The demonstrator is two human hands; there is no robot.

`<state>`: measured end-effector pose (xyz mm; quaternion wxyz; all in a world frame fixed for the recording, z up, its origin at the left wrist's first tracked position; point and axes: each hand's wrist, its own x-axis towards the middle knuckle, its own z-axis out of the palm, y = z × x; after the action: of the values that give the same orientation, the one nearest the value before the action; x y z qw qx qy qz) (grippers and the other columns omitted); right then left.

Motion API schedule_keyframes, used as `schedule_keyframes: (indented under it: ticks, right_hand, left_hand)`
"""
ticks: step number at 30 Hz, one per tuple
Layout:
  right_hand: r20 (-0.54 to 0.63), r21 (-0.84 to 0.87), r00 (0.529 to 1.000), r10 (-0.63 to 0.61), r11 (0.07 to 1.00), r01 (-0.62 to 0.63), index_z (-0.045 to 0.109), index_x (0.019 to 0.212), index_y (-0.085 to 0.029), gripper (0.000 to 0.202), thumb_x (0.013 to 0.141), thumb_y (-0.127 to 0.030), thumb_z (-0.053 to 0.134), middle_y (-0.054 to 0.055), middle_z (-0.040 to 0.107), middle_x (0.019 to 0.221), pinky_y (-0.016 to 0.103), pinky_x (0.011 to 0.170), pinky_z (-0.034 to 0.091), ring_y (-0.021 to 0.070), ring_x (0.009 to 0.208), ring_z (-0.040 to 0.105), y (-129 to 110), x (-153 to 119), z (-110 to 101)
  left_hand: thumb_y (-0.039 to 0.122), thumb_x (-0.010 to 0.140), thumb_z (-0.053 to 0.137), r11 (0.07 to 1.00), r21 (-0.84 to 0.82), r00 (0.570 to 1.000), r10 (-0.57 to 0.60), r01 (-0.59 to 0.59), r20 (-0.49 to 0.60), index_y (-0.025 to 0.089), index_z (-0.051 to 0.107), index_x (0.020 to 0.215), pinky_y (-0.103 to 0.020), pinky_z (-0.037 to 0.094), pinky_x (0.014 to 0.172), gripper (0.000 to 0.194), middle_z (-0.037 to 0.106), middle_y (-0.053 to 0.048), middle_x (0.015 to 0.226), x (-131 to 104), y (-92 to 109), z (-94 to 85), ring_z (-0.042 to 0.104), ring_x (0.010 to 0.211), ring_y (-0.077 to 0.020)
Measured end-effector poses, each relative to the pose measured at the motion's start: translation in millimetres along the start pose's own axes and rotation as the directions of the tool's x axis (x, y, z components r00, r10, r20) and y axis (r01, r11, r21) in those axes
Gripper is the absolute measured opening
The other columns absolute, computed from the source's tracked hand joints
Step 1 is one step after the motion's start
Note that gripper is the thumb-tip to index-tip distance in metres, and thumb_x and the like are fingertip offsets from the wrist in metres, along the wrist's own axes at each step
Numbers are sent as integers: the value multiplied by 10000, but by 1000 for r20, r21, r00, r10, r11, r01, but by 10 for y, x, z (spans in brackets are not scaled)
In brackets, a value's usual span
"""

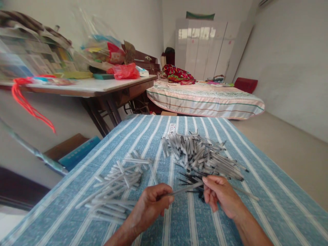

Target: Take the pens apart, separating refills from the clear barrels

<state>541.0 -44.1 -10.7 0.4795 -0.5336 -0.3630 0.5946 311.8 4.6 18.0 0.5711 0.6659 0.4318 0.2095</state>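
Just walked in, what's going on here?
A person's two bare hands hold a thin grey plastic-looking tube between them, left hand on one end, right hand on the other. On the blue-and-white striped cloth, a pile of grey tubes lies to the left; a larger pile of black-tipped grey tubes lies beyond the right hand, with thin black pointed pieces beside it.

Left hand (pixel 155 201) was curled in a pinch, right hand (pixel 221 194) was pinched opposite that grip, forearms (pixel 252 225) were angled in behind.
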Motion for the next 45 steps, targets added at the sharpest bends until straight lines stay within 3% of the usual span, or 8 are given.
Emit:
schedule_keyframes:
  ticks: [10,16,21,26,31,36,41,45]
  right_hand:
    - [113,-10,992,-53,998,55,546,876,-128,431,695,-510,633,27,649,593,174,329,408,128,362,585,-20,-48,-5]
    - [31,-71,998,-46,996,48,483,654,-135,449,753,-572,522,-2,577,452,134,267,311,98,269,514,15,-22,41]
    - [108,-40,993,-44,998,49,497,984,-149,476,697,-505,629,-4,632,578,171,325,397,130,361,583,-16,-42,32]
    - [29,-70,999,-17,997,19,477,694,-140,464,762,-599,481,0,579,461,148,276,326,107,277,516,36,-13,31]
    - [174,-15,984,-44,999,48,446,1030,-175,464,720,-471,623,-4,639,636,185,346,423,131,383,591,-6,-53,10]
    - [94,-54,996,-2,998,7,447,695,-153,409,788,-550,487,-1,590,485,136,274,309,104,283,522,21,-46,24]
    - [123,-20,992,-13,1000,15,477,808,-149,370,746,-499,581,14,643,603,164,331,403,124,376,590,15,-38,17]
    - [75,-64,995,65,996,-60,460,719,-145,442,777,-583,470,15,607,489,150,269,336,131,302,551,12,-38,31]
  left_hand:
    - [424,684,572,997,-75,999,-36,35,-21,143,571,662,-171,290,375,281,477,47,459,22,-30,-79,372,368,-52]
    - [399,683,558,999,-23,998,-49,48,-35,147,562,637,-174,286,378,256,465,51,457,23,-18,-72,378,373,-56]
    - [418,688,554,998,-30,998,-58,56,-39,151,560,645,-177,292,377,270,472,51,461,28,-26,-96,382,369,-58]
    - [391,700,550,999,-17,998,-49,48,-35,154,562,648,-175,294,386,243,478,49,475,2,-6,-101,394,385,-61]
    - [369,712,543,999,-14,999,-39,39,-27,153,568,660,-175,295,389,224,476,49,478,-3,-20,-103,394,390,-63]
    - [367,715,542,999,-4,999,-32,32,-6,148,575,676,-174,298,391,225,475,49,485,-8,-9,-95,396,395,-63]
    - [363,722,539,999,9,999,-35,35,12,140,581,686,-174,307,397,229,481,44,495,-10,-7,-95,402,400,-62]
    - [360,714,545,999,11,999,-33,33,4,142,582,685,-176,320,402,223,484,42,494,-6,0,-100,412,402,-65]
